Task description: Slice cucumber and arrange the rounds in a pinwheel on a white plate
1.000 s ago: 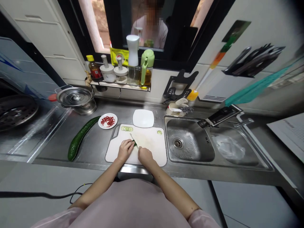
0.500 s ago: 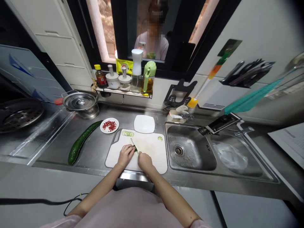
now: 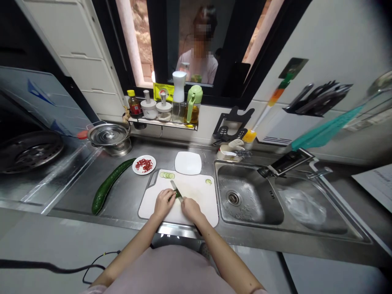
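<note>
A: Relative to half a second ago, the knife [image 3: 173, 185] has turned, its blade now showing a broader grey face; both hands keep nearly the same place over the cutting board [image 3: 199, 206].

B: State of the fingers?

A: Left hand [image 3: 163, 203]: gripping a short cucumber piece [image 3: 177, 193], partly hidden, beside the blade on the board. Right hand [image 3: 190, 209]: wrapped round the knife handle.

B: Location of other cucumber?

A: Pale green slices [image 3: 167, 175] lie in a row at the board's far left; a second pile [image 3: 208, 181] lies far right. A long cucumber [image 3: 110, 185] rests on the tabletop [image 3: 73, 194], left of the board.

B: Writing?

A: Too small to read: dark characters on the yellow packet [image 3: 161, 90], a red label on the sauce bottle [image 3: 134, 105], print on the paper [image 3: 378, 183].

B: Containers and contents?

A: Small round plate [image 3: 154, 164]: chopped red pieces. Green-topped bottle [image 3: 192, 110]: amber liquid. Pot [image 3: 118, 149]: lidded, contents hidden. Right basin [image 3: 335, 225]: clear plastic bag [image 3: 301, 206].
</note>
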The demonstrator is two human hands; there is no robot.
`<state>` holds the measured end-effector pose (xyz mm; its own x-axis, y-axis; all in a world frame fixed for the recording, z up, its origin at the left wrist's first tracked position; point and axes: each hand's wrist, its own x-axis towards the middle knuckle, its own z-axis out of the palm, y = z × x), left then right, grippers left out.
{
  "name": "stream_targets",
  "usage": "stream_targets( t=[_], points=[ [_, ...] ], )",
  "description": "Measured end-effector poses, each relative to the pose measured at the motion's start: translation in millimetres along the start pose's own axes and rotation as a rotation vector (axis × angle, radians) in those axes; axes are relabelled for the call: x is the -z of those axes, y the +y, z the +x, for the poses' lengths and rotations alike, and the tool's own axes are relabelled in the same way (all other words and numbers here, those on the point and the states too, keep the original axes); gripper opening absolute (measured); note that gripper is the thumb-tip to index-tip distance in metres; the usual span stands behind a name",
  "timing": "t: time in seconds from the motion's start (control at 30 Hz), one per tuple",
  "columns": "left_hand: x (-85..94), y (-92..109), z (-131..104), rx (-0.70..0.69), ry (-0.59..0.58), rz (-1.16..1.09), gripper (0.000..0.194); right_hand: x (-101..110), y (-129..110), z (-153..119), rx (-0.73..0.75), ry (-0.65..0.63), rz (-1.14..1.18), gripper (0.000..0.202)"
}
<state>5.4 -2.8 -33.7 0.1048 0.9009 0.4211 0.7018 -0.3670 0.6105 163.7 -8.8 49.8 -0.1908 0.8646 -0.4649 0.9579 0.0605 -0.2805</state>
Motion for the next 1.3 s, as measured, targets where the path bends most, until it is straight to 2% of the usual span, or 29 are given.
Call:
stream_targets(
  t=[0.1, 0.2, 0.47, 0.57, 0.63, 0.73, 0.83, 0.9, 1.0, 1.13, 1.3],
  points=[
    [5.3, 3, 1, 0.063, -0.049, -0.021, 0.019, 7, 7, -4, 0.0, 0.026, -0.042, 0.034],
    [8.9, 5, 1, 0.11, -0.042, -0.069, 0.02, 13, 15, -10, -0.019, 0.076, -0.134, 0.034],
    [10.5, 8, 5, 0.349, 0.127, -0.078, 0.03, 18, 34, -21, -0.109, 0.282, -0.249, 0.037],
    [15.8, 18, 17, 0.332, 0.158, -0.032, 0.033, 18, 37, -24, -0.114, 0.309, -0.246, 0.044],
    [19.1, 27, 28, 0.251, 0.084, 0.009, 0.035, 19, 38, -26, -0.107, 0.318, -0.253, 0.049],
    [21.6, 40, 44, 0.151, -0.111, 0.098, 0.038, 19, 37, -28, -0.087, 0.335, -0.267, 0.051],
    [22.1, 48, 55, 0.13, -0.28, 0.146, 0.036, 18, 37, -30, -0.058, 0.358, -0.287, 0.051],
    [22.2, 49, 59, 0.135, -0.346, 0.13, 0.032, 16, 38, -30, -0.051, 0.368, -0.3, 0.048],
    [21.4, 48, 59, 0.146, -0.355, 0.077, 0.026, 12, 40, -30, -0.058, 0.364, -0.311, 0.045],
    [16.8, 47, 55, 0.228, -0.294, 0.009, 0.018, 4, 43, -29, -0.078, 0.341, -0.3, 0.046],
    [8.8, 35, 52, 0.488, -0.185, -0.155, 0.019, 2, 49, -31, -0.136, 0.317, -0.283, 0.047]
  ],
)
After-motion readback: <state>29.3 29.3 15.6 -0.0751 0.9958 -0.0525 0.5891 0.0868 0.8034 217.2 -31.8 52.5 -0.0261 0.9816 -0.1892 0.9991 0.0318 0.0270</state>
